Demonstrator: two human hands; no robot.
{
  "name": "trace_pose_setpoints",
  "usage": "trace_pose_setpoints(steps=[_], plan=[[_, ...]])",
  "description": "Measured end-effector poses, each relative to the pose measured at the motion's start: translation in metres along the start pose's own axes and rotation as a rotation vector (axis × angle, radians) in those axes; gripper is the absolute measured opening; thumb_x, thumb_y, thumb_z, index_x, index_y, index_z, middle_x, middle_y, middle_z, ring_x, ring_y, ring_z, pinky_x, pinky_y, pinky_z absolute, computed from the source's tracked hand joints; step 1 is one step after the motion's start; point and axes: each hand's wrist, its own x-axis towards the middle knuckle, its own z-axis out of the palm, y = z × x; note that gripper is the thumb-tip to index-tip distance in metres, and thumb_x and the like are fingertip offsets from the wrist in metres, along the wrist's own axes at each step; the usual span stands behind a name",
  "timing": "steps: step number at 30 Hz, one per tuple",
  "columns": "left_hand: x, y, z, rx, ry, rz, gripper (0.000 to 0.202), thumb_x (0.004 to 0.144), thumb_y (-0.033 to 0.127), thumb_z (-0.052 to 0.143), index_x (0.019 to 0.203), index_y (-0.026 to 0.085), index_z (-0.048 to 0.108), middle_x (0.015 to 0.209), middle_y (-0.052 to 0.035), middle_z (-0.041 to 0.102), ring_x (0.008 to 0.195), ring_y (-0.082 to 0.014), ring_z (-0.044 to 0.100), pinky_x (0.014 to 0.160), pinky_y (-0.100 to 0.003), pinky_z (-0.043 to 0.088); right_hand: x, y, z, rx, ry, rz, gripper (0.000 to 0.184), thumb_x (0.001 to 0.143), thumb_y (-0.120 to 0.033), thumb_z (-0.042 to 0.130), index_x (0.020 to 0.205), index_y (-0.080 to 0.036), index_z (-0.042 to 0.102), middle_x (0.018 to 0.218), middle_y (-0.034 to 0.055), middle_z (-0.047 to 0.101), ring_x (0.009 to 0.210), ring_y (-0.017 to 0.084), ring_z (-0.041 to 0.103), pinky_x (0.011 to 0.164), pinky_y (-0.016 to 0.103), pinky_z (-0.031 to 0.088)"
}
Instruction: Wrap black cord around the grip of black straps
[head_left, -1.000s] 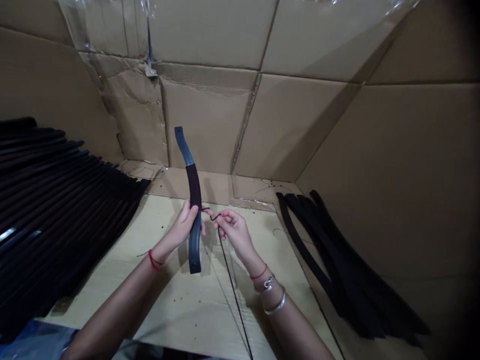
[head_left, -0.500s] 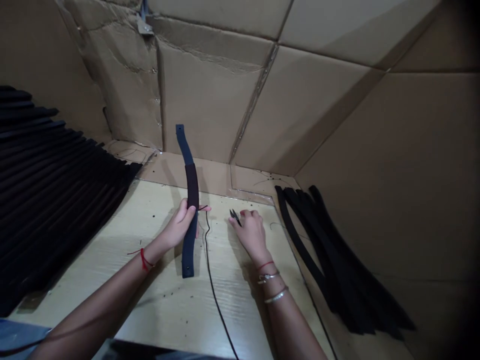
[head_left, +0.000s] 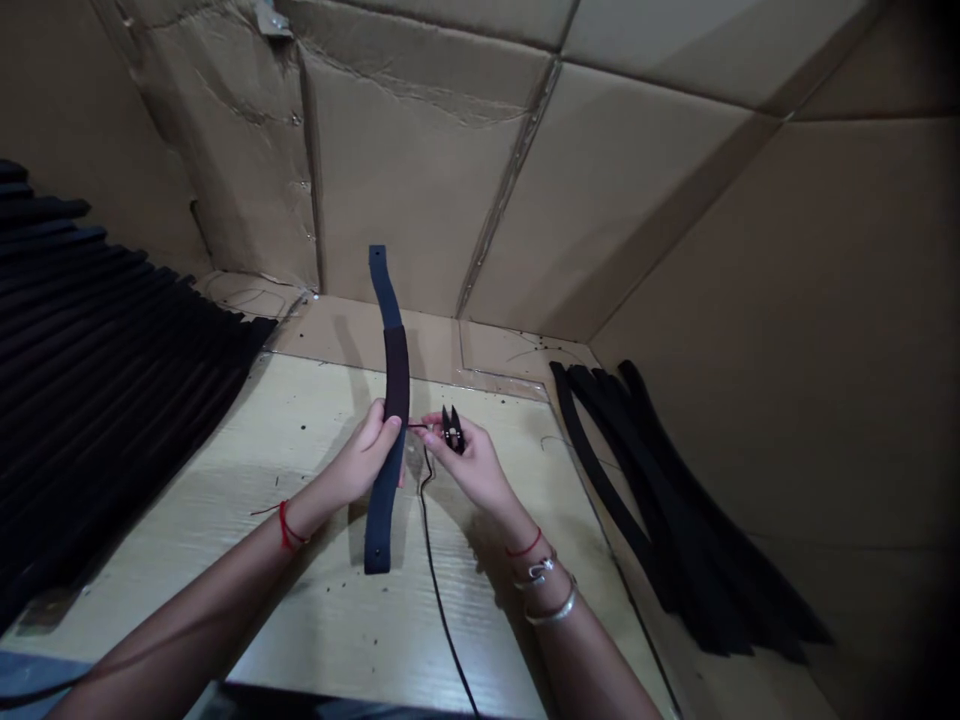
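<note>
My left hand (head_left: 367, 450) is closed around a dark strap (head_left: 384, 500), held upright above the table. The strap has a hole near each end, and a dark brown wrapped section (head_left: 397, 370) covers its middle. From the strap's right side at my thumb comes a thin dark cord (head_left: 435, 560), which runs down over the table's front edge. My right hand (head_left: 476, 460) holds small black thread snips (head_left: 452, 430), blades pointing up and apart. Its thumb and fingertips are at the cord, close beside the strap; whether they pinch it is hard to make out.
A large pile of dark strips (head_left: 112, 380) fills the left side. Several black strips (head_left: 652, 500) lie at the right. Cardboard walls (head_left: 405, 190) enclose the back and right of the pale wooden table (head_left: 300, 620), which has small dark scraps on it.
My right hand has lifted the snips off the table and moved left to the cord by the strap. The strap, still in my left hand, has shifted slightly right.
</note>
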Motion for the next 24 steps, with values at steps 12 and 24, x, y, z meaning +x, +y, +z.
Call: trace_pose_setpoints(steps=[12,24], plan=[[0.002,-0.012,0.003,0.044,-0.025,-0.084,0.037,0.093,0.056,0.045,0.106,0.022,0.038,0.068,0.0023,0.057,0.042,-0.0135,0.056,0.038,-0.023,0.045,-0.004,-0.001,0.011,0.153,0.028,0.005,0.026,0.080,-0.038,0.069,0.082,-0.015,0.057,0.067,0.0023,0.063,0.060,0.014,0.060,0.060,0.027,0.048],[0.002,-0.007,0.004,0.068,0.046,-0.090,0.038,0.091,0.059,0.042,0.093,0.023,0.033,0.055,0.0055,0.056,0.039,-0.0134,0.053,0.036,-0.020,0.041,-0.005,-0.003,0.003,0.146,0.081,0.017,0.027,0.072,-0.038,0.075,0.083,-0.017,0.062,0.070,0.0005,0.057,0.060,0.013,0.050,0.056,0.026,0.041]])
